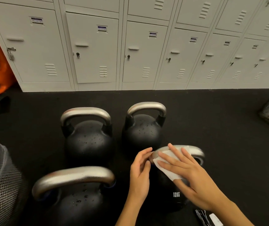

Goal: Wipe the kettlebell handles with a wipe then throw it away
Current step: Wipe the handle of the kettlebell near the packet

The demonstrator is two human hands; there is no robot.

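At nine o'clock a lined mesh bin (2, 181) is standing by my side. At seven o'clock and at eleven o'clock, bare kettlebell handles (73, 177) are waiting with droplets on the bells below. My left hand (139, 173) is hovering with fingers loosely curled, holding nothing, fingertips just beside the left end of the 12 kg kettlebell's handle (195, 151). My right hand (190, 175) is lying flat, fingers straight and spread, pressing the white wipe (168, 167) onto that handle. The handle's long axis is running from nine to three o'clock; the uncovered stretch is lying toward three o'clock, so I judge my right hand, the nearer one, should be sliding rightward.
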